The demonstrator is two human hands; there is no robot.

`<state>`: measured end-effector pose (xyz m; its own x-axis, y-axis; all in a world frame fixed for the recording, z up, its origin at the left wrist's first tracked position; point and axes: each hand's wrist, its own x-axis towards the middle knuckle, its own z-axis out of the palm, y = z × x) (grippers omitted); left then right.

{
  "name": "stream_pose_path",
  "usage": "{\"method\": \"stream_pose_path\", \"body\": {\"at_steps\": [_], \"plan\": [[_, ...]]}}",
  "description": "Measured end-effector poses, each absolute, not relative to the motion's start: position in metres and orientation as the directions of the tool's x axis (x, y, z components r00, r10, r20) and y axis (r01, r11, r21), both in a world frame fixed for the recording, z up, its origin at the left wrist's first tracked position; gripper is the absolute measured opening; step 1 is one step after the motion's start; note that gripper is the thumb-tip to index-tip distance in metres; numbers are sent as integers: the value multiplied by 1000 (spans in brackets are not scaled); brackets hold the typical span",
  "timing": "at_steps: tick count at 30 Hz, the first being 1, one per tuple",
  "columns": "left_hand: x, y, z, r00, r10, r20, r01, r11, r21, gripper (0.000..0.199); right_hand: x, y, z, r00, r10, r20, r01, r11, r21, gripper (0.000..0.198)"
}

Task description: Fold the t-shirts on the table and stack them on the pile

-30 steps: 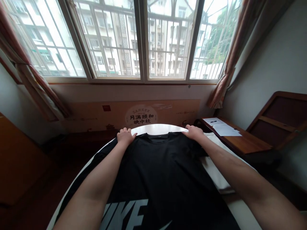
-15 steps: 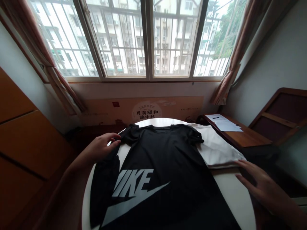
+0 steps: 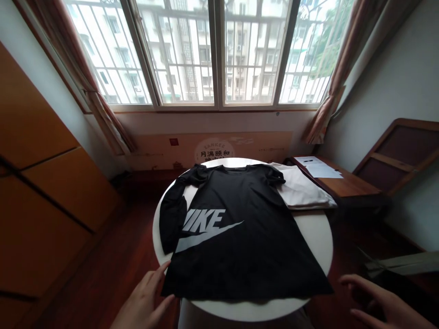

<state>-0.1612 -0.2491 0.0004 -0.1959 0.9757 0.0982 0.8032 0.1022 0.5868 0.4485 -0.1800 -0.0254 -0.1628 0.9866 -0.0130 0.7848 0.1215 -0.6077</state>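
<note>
A black T-shirt [image 3: 247, 256] with a grey NIKE print lies spread flat, neck end far away, its hem near the table's front edge. My left hand [image 3: 146, 292] is at its lower left corner, thumb and forefinger apart on either side of the fabric edge; whether they touch it I cannot tell. Off the table to the right, my right hand [image 3: 380, 299] hovers beyond the lower right corner, fingers apart, holding nothing. Beside the shirt's left edge lies another black garment [image 3: 171, 221], partly under it. A folded white cloth [image 3: 305, 189] sits at the right.
Everything lies on a round white table [image 3: 310, 228]. A wooden side table [image 3: 356, 185] with white papers [image 3: 318, 167] stands at the back right. Orange-brown cabinets [image 3: 65, 183] are on the left. Behind are a long printed box [image 3: 147, 146] and a barred window [image 3: 219, 59].
Both hands have come toward me: the left from the shirt's left sleeve to its lower left corner, the right away from the white cloth. The view has tipped down, showing the whole hem.
</note>
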Motion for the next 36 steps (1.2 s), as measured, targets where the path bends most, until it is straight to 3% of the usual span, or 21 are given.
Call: {"method": "stream_pose_path", "body": {"at_steps": [4,7,12,16,22,28,32,36], "plan": [[-163,-256,-19,-199,979,51,758,121,641,71,416,-177,-18,-238,963,-126,762,105,-639,75],[-162,-254,-16,-189,981,40,721,111,684,67,401,-177,-23,-269,949,-166,743,95,-662,80],[-161,-257,1,-180,981,69,656,68,751,41,392,-177,-32,-278,952,-127,718,118,-686,66],[-155,-258,9,-215,974,69,582,71,810,34,396,-174,-44,-262,962,-70,729,150,-667,59],[-141,-254,21,-252,967,32,401,74,913,40,404,-166,-49,-234,971,-46,753,151,-640,44],[-137,-251,52,-323,944,69,371,59,927,53,405,-159,-27,-186,981,-60,778,109,-619,47],[-139,-250,61,-307,952,-24,425,159,891,58,401,-157,-17,-206,968,-146,784,74,-616,49],[-148,-252,51,-152,953,-262,528,302,794,52,405,-157,-23,-288,929,-231,749,68,-659,46]]}}
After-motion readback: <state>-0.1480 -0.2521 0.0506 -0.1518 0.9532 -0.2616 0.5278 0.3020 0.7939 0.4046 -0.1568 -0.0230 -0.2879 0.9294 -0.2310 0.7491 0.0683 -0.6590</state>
